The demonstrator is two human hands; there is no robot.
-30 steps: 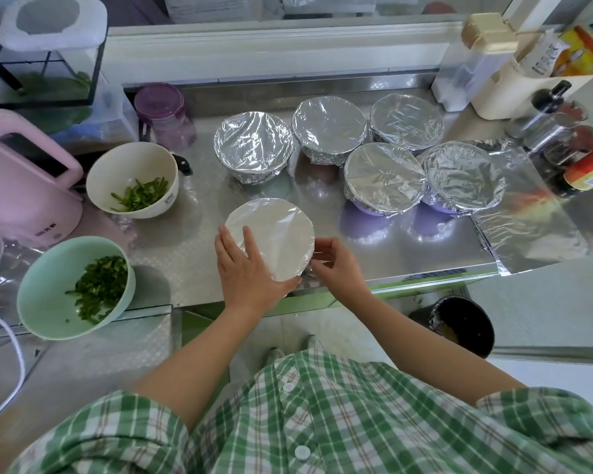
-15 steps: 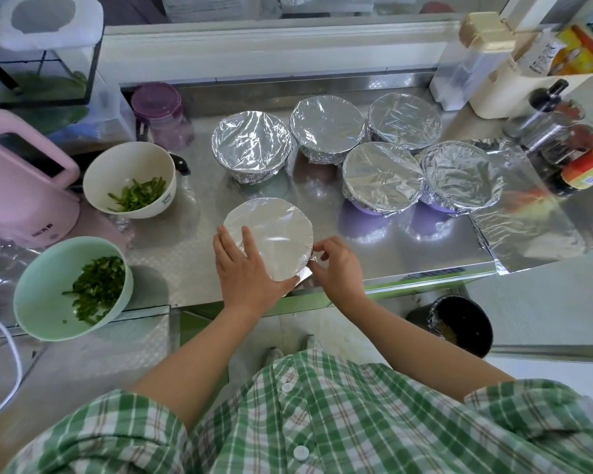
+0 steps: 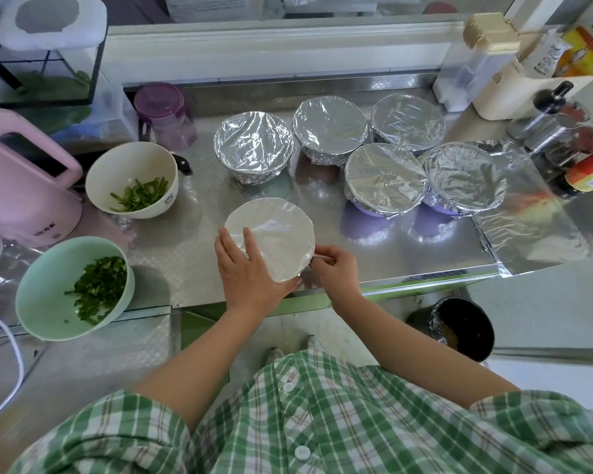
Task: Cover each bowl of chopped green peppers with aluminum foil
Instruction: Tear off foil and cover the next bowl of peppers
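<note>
L hand [image 3: 250, 272] flat on smooth round foil [image 3: 278, 230], R hand [image 3: 337, 268] at edge

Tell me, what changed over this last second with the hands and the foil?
The right hand curled its fingers and now pinches the foil at its right edge. The left hand stays flat on the foil; nothing else moved.

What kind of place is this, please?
Most likely a home kitchen: a steel counter holds bowls of chopped green pepper and foil-covered bowls, with a pink kettle and sauce bottles at the sides.
</note>
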